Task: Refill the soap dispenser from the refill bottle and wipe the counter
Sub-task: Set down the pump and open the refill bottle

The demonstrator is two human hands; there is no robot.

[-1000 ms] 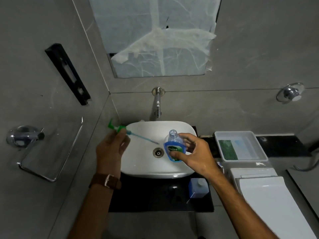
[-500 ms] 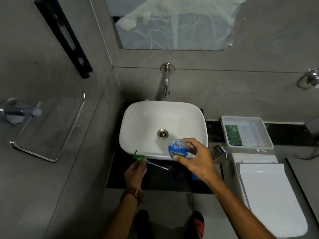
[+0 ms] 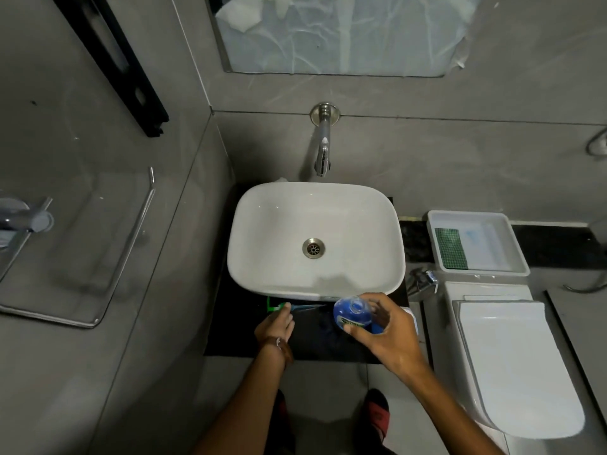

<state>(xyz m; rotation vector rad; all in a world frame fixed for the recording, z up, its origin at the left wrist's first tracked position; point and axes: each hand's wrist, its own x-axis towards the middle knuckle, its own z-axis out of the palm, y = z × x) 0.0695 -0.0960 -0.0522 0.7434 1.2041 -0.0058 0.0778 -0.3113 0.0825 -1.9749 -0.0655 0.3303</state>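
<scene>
The left hand (image 3: 274,326) had come down off the basin (image 3: 315,239) and now pinched the green pump head (image 3: 274,306) low at the counter's (image 3: 230,336) front-left stretch, its dip tube (image 3: 307,307) pointing right just under the basin's front rim. A second earlier that pump was held up over the bowl. The right hand (image 3: 382,333) had dropped too, its grip curled round the blue soap dispenser (image 3: 351,315), open neck up, over the counter's front-right part rather than above the drain (image 3: 313,247). The refill bottle (image 3: 412,318) was almost wholly hidden behind that hand at the counter's right edge; only a pale sliver showed. My read: the pump was being laid aside and the dispenser set down, freeing a hand for the refill. Pouring and wiping were not yet begun. The scrub pad (image 3: 450,248) waited in the white tray (image 3: 437,221).
</scene>
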